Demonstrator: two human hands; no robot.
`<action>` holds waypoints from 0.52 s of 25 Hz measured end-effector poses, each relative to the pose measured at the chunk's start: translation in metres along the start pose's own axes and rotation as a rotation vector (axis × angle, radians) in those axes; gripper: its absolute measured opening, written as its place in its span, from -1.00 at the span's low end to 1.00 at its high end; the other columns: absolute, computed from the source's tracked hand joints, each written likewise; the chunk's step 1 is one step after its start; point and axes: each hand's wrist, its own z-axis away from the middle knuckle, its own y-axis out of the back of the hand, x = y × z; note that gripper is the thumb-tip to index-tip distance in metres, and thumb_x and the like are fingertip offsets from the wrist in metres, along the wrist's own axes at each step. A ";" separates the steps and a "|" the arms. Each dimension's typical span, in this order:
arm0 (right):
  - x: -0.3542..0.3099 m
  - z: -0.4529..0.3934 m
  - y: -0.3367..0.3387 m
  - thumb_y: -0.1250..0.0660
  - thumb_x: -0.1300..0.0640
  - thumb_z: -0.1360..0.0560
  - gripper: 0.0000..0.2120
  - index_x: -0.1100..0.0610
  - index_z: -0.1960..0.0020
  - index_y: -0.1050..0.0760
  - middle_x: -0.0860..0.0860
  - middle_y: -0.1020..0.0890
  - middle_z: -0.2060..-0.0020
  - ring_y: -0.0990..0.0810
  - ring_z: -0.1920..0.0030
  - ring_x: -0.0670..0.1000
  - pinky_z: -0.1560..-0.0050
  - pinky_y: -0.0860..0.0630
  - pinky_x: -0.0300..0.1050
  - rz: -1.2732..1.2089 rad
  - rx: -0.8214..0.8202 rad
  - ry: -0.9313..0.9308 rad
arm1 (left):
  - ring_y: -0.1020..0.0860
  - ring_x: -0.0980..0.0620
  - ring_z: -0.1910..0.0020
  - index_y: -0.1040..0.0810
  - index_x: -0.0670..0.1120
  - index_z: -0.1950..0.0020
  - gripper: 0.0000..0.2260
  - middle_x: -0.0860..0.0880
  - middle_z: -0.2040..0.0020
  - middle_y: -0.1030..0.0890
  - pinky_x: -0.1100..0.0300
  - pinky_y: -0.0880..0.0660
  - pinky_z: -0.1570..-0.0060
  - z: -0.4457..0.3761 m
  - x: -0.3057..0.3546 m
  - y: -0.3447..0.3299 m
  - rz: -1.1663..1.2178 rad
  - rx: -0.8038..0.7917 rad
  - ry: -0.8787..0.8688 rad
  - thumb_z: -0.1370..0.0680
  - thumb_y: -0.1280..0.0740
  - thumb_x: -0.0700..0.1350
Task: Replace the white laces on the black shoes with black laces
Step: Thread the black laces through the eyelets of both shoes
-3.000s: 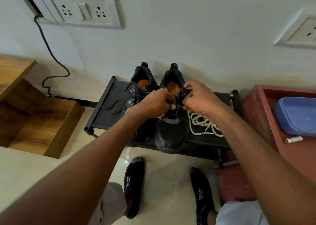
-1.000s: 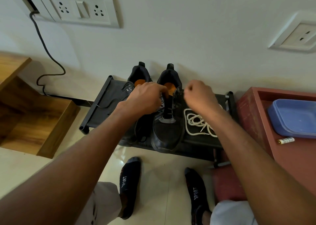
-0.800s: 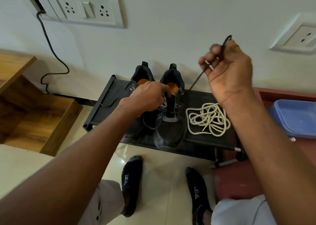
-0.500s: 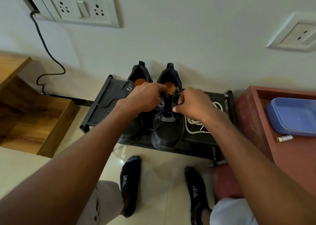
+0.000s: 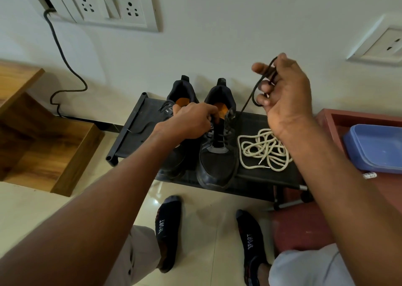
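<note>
Rack: left shoe mostly hidden

A black rack bears two black shoes and coiled white laces.

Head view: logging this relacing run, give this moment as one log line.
right hand: pulls black lace up | left hand: steadies right shoe | white laces: loose on rack

"SPORT" in pale letters on each dark sock (both feet, running lengthwise).
</note>
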 end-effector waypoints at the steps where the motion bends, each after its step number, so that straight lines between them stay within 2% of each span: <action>1: 0.000 0.002 0.001 -0.27 0.03 -0.70 -0.88 0.08 -0.05 -0.44 0.04 -0.67 0.18 -0.40 0.38 -0.08 0.44 -0.23 -0.20 0.102 -0.014 -0.056 | -0.49 -0.08 -0.01 -0.60 0.17 -0.15 -0.59 0.06 0.17 -0.58 -0.12 -0.11 -0.16 0.000 0.001 0.000 0.006 -0.001 0.000 -0.56 -0.19 -0.30; 3: 0.015 0.002 0.005 -0.38 -0.05 -0.64 -0.75 0.09 -0.15 -0.46 -0.05 -0.58 0.14 -0.48 0.24 -0.09 0.29 -0.39 -0.16 0.699 -0.057 -0.121 | -0.49 -0.08 -0.02 -0.60 0.18 -0.15 -0.58 0.08 0.18 -0.57 -0.13 -0.14 -0.20 -0.001 0.003 0.000 0.011 0.005 0.002 -0.54 -0.20 -0.31; 5: 0.038 0.007 0.009 -0.49 -0.12 -0.54 -0.61 0.07 -0.20 -0.45 -0.05 -0.58 0.05 -0.57 0.08 -0.04 0.08 -0.53 -0.03 1.316 -0.255 -0.158 | -0.49 -0.08 -0.04 -0.61 0.18 -0.17 -0.57 0.09 0.17 -0.58 -0.14 -0.17 -0.25 -0.001 0.004 0.000 0.009 0.007 0.006 -0.54 -0.21 -0.30; 6: 0.049 0.009 0.010 -0.52 -0.13 -0.50 -0.58 0.07 -0.19 -0.47 -0.02 -0.61 0.04 -0.61 0.06 0.02 0.03 -0.58 0.02 1.494 -0.358 -0.169 | -0.50 -0.08 -0.05 -0.61 0.20 -0.19 -0.57 0.10 0.15 -0.60 -0.15 -0.17 -0.26 -0.002 0.003 0.000 0.004 0.003 0.007 -0.55 -0.21 -0.29; 8: 0.061 0.009 0.010 -0.55 -0.13 -0.47 -0.59 0.09 -0.13 -0.51 0.01 -0.64 0.08 -0.64 0.08 0.08 0.07 -0.59 0.02 1.616 -0.410 -0.155 | -0.53 -0.08 -0.06 -0.61 0.22 -0.22 -0.58 0.10 0.13 -0.63 -0.16 -0.21 -0.29 -0.002 0.002 -0.001 -0.004 -0.008 -0.001 -0.59 -0.21 -0.27; 10: 0.061 0.007 0.011 -0.56 -0.11 -0.47 -0.66 0.09 -0.03 -0.56 0.00 -0.63 0.18 -0.65 0.12 0.09 0.15 -0.54 -0.03 1.595 -0.387 -0.132 | -0.56 -0.07 0.00 -0.61 0.22 -0.24 -0.63 0.08 0.12 -0.63 -0.12 -0.36 -0.23 -0.002 -0.001 0.000 0.012 -0.028 -0.024 -0.64 -0.22 -0.22; 12: 0.057 0.006 0.011 -0.53 -0.08 -0.50 -0.76 0.08 0.06 -0.60 -0.01 -0.64 0.23 -0.65 0.16 0.07 0.18 -0.51 -0.06 1.547 -0.389 -0.147 | -0.57 -0.01 0.14 -0.63 0.14 -0.25 -0.70 0.06 0.13 -0.62 0.03 -0.52 0.05 -0.003 -0.004 0.002 0.077 -0.058 -0.065 -0.67 -0.25 -0.20; 13: 0.055 0.006 0.011 -0.50 -0.06 -0.52 -0.78 0.08 0.09 -0.61 0.00 -0.63 0.25 -0.64 0.18 0.06 0.21 -0.48 -0.08 1.534 -0.382 -0.162 | -0.56 0.04 0.18 -0.64 0.09 -0.25 -0.73 0.09 0.17 -0.60 0.14 -0.49 0.17 -0.003 -0.005 0.004 0.108 -0.062 -0.087 -0.67 -0.29 -0.21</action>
